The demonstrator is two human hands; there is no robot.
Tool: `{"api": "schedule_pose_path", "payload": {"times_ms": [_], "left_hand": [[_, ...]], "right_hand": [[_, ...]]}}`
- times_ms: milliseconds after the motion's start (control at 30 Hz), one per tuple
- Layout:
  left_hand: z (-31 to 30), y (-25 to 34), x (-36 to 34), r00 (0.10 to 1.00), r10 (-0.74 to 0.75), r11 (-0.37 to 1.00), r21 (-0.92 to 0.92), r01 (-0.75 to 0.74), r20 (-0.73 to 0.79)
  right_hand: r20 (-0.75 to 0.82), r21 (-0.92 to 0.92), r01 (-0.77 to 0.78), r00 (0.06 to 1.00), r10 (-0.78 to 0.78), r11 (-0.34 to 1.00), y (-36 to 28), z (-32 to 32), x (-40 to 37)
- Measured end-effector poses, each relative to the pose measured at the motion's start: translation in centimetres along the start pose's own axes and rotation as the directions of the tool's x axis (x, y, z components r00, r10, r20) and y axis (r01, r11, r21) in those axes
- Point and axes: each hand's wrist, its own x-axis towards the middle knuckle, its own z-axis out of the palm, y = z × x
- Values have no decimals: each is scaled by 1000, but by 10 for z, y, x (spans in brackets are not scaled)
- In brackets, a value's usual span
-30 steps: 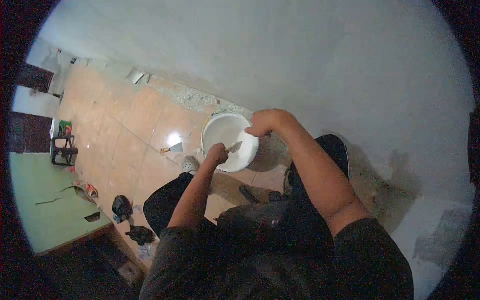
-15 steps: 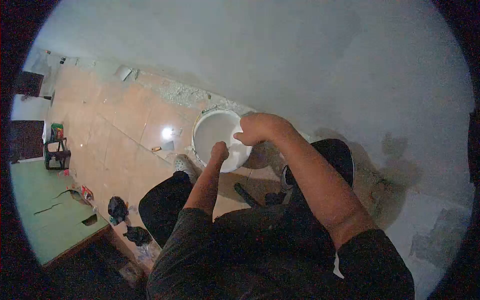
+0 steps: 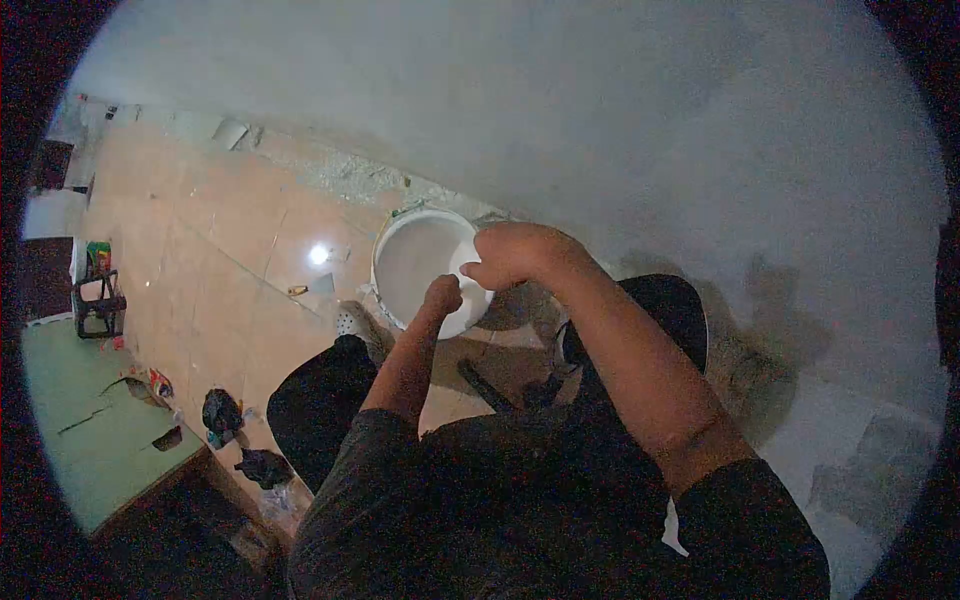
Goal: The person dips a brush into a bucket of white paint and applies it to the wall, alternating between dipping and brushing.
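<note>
A round white bucket (image 3: 380, 262) stands on the floor in front of me, with a pale greyish material (image 3: 420, 255) inside it. My left hand (image 3: 443, 295) is closed in a fist over the bucket's near side. Above its right side, my right hand (image 3: 505, 256) is closed with the fingers curled and pointing left. Between the two hands shows a bright white patch (image 3: 470, 300); whether it is the bucket's inner wall or something I hold cannot be made out. Whatever the fingers grip is hidden.
A trowel-like tool (image 3: 316, 286) lies on the tiled floor (image 3: 220, 220) left of the bucket. A grey wall (image 3: 600, 120) rises beyond and to the right. Black plastic bags (image 3: 222, 412) lie lower left by a green panel (image 3: 110, 420); a dark stool-like frame (image 3: 98, 305) stands farther left.
The view has shifted slightly, so the bucket and floor things sit a little farther left. Both hands stay closed over the bucket, nearly in the same pose.
</note>
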Motion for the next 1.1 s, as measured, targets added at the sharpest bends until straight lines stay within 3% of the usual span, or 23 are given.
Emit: {"api": "schedule_pose_path", "payload": {"times_ms": [133,200,233,267,333,500,600,667,733,767,800,833,867,900,967,1000,1067,1100], "left_hand": [[-34,21,4,1000,-6,1000,-9,6,-10],[-83,52,9,976,-197,978,-52,202,93],[-92,55,10,965,-223,967,-94,237,135],[-92,51,6,965,-226,967,-89,239,132],[-100,54,-6,994,0,999,44,-4,105],[-98,75,-19,936,-179,967,232,109,303],[-114,98,-14,956,-205,969,178,169,210],[-113,95,-6,946,-200,970,187,155,254],[-114,80,-1,954,-143,987,110,118,262],[-123,67,3,945,-24,996,90,-6,327],[-132,55,-1,901,307,911,178,-371,306],[-139,45,-3,930,115,993,-64,-99,349],[-154,46,-5,901,-59,939,-283,197,431],[-166,49,-8,906,-63,943,-273,192,418],[-228,82,-22,783,-323,643,-484,594,532],[-249,94,-28,792,-328,651,-484,585,515],[-280,110,-40,809,-344,511,-628,587,476],[-297,116,-49,851,-293,506,-684,525,436]], "right_hand": [[6,14,-13,1000,13,1000,-1,-4,-3],[-19,20,-1,1000,2,1000,3,1,0],[-47,26,8,999,-6,1000,2,0,-1],[-51,26,13,999,-12,1000,2,-1,-2],[11,10,-20,1000,20,1000,1,-5,-5],[-38,-7,6,999,-6,1000,13,3,2],[-37,0,-52,998,51,999,13,1,-1],[-52,-7,-48,998,48,999,16,2,-2],[-70,-22,-44,997,43,999,16,-5,-4],[-28,-4,-65,998,65,998,14,-12,-8],[12,11,-85,996,85,996,13,-17,-13],[0,7,-78,997,78,997,15,-18,-16],[-29,16,-75,997,75,997,20,-17,-16],[-59,25,-70,996,71,997,24,-16,-16],[-13,34,-126,992,127,991,25,-24,-20],[54,47,-193,980,191,980,27,-25,-22],[73,88,-238,970,232,967,36,-21,-26],[110,132,-293,954,279,947,40,-18,-30]]}}
